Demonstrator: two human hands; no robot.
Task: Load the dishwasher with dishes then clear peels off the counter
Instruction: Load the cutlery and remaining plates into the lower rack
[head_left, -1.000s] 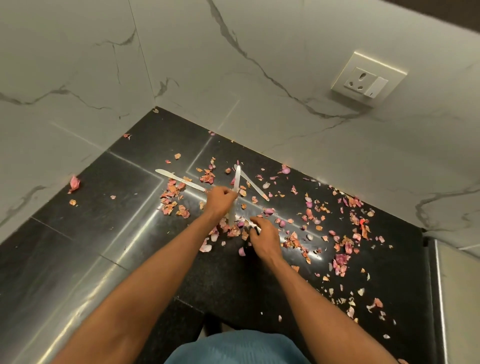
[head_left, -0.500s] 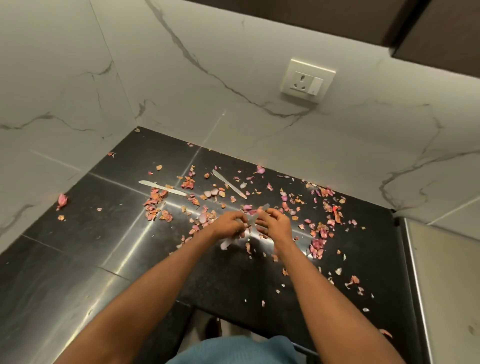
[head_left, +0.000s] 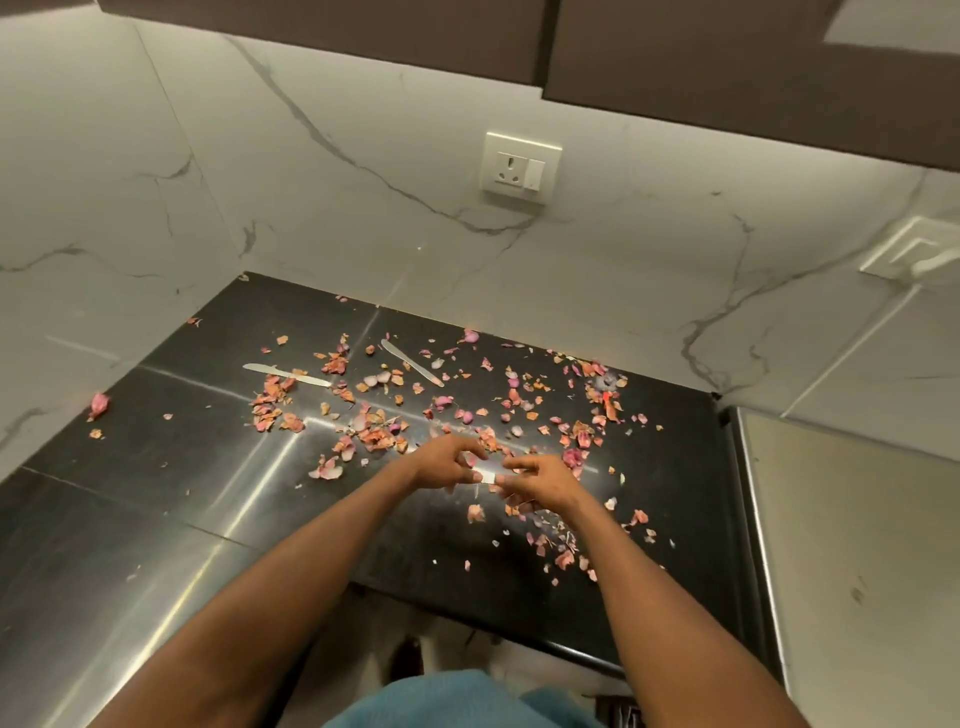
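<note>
Pink and orange onion peels (head_left: 374, 434) lie scattered over the black counter (head_left: 171, 457), thickest across its middle and right. My left hand (head_left: 447, 462) and my right hand (head_left: 543, 480) meet just above the peels, near the counter's centre. Together they pinch a white flat utensil (head_left: 485, 477); only a short piece shows between my fingertips. Two more white flat utensils lie further back: one (head_left: 285, 373) at the left, another (head_left: 413, 362) slanted near the back wall. A single peel (head_left: 98, 402) rests against the left wall.
Marble walls close the counter at the back and left, forming a corner. A wall socket (head_left: 522, 169) sits on the back wall, a second plate (head_left: 914, 254) further right. A steel surface (head_left: 857, 545) adjoins the counter's right side. Dark cabinets (head_left: 727, 57) hang overhead.
Both hands have drawn back from the peel pile towards me, lifting one white utensil off the counter and holding it between them. My view has tilted upward.
</note>
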